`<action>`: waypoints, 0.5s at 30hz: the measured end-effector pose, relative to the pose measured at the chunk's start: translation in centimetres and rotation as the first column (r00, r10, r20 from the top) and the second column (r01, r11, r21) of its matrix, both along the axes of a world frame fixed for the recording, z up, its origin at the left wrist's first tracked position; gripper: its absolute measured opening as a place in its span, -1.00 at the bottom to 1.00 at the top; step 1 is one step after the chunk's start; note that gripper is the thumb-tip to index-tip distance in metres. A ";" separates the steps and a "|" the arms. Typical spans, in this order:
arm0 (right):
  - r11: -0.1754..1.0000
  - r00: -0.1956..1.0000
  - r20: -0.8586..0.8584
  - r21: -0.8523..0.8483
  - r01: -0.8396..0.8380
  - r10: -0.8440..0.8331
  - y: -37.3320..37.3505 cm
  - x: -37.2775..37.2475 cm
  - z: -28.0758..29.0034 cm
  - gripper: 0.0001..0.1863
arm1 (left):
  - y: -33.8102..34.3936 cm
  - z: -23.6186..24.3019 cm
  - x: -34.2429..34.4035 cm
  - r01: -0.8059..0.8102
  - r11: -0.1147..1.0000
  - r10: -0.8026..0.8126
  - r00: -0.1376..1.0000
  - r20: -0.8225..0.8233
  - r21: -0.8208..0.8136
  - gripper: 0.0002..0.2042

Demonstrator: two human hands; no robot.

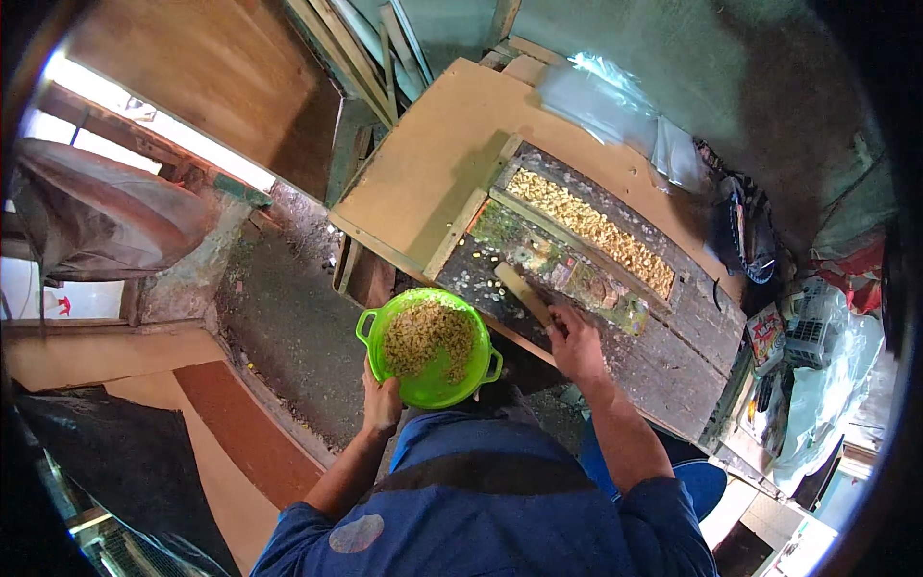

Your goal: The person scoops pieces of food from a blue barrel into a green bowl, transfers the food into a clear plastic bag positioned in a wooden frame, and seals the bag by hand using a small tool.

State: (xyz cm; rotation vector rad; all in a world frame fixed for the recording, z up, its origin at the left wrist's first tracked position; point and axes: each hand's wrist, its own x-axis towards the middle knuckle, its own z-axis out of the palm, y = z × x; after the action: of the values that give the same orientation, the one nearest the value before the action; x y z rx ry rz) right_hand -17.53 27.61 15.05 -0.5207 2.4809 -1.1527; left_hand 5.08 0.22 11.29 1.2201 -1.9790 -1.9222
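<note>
My left hand (383, 392) grips the lower left rim of a green plastic bowl (443, 383), which has two handles and holds small yellowish-brown pieces. The bowl is beside the near edge of a worn dark wooden board (673, 356) on the table. My right hand (571, 338) is closed round one end of a pale flat wooden stick (520, 290), which lies over a colourful worn printed patch (601, 293) on the board. A long narrow trough (591, 231) behind it is filled with pale yellow pieces. A few loose pieces lie near the stick's far end.
A tan tabletop (413, 173) surrounds the board's back and left, with clear plastic bags (596, 96) and a dark bundle (740, 231) on it. Planks (375, 58) lean behind. Plastic sheeting (832, 394) and clutter sit at the right. A low bench surface (231, 433) is at the left.
</note>
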 end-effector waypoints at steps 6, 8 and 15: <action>0.994 0.994 -0.075 -0.058 -0.089 0.084 -1.3 1.7 0.8 -0.73 | -0.1 0.0 0.5 0.003 1.000 -0.002 0.998 0.070 -0.018 -0.42; 0.998 0.982 -0.183 -0.059 0.029 -0.039 -1.4 -0.3 -0.1 -0.73 | 0.1 -0.3 0.3 -0.036 0.999 0.036 0.999 0.024 0.003 -0.36; 0.999 0.995 -0.092 -0.019 0.036 -0.038 -1.7 -3.3 -0.9 -0.75 | 0.5 3.1 -1.8 -0.118 0.975 0.104 0.991 0.079 0.191 -0.37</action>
State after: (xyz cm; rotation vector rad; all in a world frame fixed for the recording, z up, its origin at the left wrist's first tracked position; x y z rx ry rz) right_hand -20.80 25.88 14.19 -0.5468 2.5717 -1.1904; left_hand 3.33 0.76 14.41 1.4299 -1.7439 -2.0840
